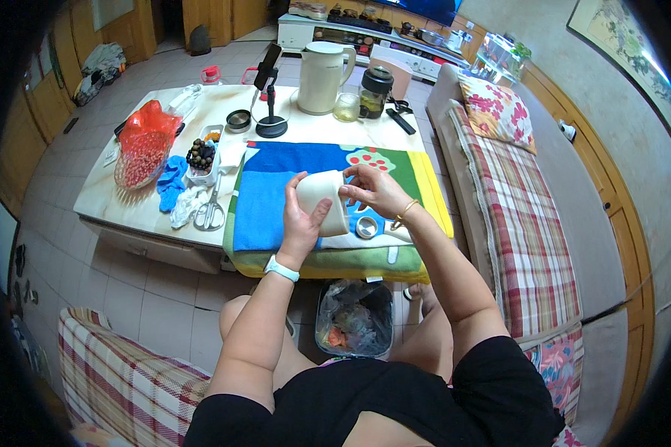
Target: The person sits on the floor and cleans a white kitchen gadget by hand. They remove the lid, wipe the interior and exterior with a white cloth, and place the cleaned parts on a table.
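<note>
My left hand (303,218) grips a cream-coloured rounded container (320,198), tilted on its side, with its rim towards the right. The fingers of my right hand (369,193) touch that rim; whether they pinch a part of it cannot be told. Beneath both hands a blue, green and yellow towel (268,207) covers the right part of the low table. On the towel, just below my right hand, lie a small round metal-and-white part (366,227) and a cream handle-like piece (397,232). The inside of the container is hidden.
Scissors (209,215), a blue cloth (172,181), a white box of beads (204,173) and a basket with a red bag (142,159) are on the left. Behind stand a phone holder (271,120), a pitcher (319,84), a glass (346,106) and a dark-lidded jar (376,92). A lined bin (355,318) stands below.
</note>
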Tool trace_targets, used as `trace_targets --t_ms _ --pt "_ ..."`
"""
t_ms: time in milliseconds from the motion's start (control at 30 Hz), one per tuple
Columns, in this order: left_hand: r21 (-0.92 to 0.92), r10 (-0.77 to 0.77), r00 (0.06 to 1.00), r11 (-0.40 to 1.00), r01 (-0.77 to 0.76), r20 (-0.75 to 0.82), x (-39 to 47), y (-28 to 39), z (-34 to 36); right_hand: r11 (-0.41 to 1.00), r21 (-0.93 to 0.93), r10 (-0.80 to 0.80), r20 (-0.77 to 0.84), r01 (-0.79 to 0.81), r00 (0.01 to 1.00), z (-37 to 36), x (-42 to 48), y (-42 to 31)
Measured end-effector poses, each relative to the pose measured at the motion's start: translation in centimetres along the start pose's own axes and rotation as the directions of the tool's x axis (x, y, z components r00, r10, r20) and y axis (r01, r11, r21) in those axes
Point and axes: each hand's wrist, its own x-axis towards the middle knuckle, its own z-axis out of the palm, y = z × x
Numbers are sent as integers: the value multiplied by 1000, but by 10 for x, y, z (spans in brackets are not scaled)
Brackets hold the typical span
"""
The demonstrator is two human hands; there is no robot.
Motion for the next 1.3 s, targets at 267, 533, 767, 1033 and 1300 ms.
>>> trace_targets --t_ms 267,533,767,1033,1300 --pt "53 48 999 997 -49 5 1 -2 -3 976 128 174 24 -175 984 11 -1 7" --pt "-15 -81 952 997 80 -295 17 -5 -27 989 -107 67 -296 -102 953 -39 -6 46" --pt "-457 -363 883 866 202 -297 22 -14 -40 777 -610 106 -115 -155 988 10 -56 109" --pt "-581 -448 874 768 269 -188 22 -5 -40 784 -618 -85 -210 -64 974 36 -66 120" --pt "-651 -409 908 713 260 -85 21 -3 -40 907 -407 6 -241 -107 971 33 -59 110"
